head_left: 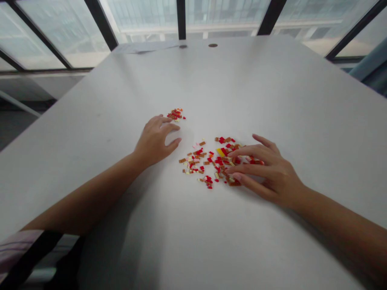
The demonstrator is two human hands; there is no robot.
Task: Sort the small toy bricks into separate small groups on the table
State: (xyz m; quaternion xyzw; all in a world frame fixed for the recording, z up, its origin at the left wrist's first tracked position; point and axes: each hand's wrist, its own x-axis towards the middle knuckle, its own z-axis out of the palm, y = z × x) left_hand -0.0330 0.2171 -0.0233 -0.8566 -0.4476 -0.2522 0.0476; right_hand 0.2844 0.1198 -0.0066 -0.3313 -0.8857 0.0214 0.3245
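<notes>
left hand (pixel 157 137), loosely spread, has a small toy-brick pile (pixel 175 115) at one o'clock. right hand (pixel 273 173) spreads over the larger toy-brick pile (pixel 222 162).

bricks (pixel 221 152) — red, brown, yellow | white table (pixel 193 233) | sleeve (pixel 39 257) — black, pink, grey stripes

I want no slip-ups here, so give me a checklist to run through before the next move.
1. Left hand open: ok, nothing seen in its grasp.
2. Right hand over the larger spread of pieces: ok.
3. Right hand gripping a piece: cannot tell, it is in among them.
4. Small far pile separate from the larger spread: ok, bare table between.
5. Larger spread sorted by colour: not ok, red, brown and pale pieces lie mixed.
</notes>
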